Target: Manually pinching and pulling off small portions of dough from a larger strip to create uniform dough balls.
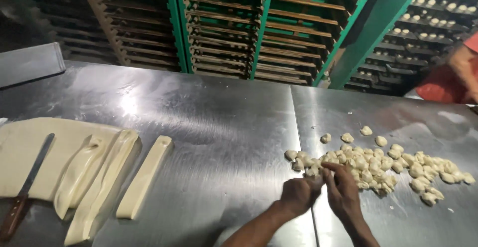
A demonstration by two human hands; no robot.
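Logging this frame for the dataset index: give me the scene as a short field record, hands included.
surface: steel table
left hand: fingers curled at the near edge of the pile of small dough pieces
right hand: pinching a dough piece at the pile
left side: dough sheet, three cut dough strips, knife lying on the sheet
background: green wooden tray racks
other person: red sleeve at right edge

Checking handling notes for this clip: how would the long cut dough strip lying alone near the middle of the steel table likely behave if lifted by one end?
The dough strip would probably sag and stretch: the neighbouring strips have already slumped and folded. It likely sticks a little to the steel table, lying flat against it. It looks unlikely to roll, given its flat sides.
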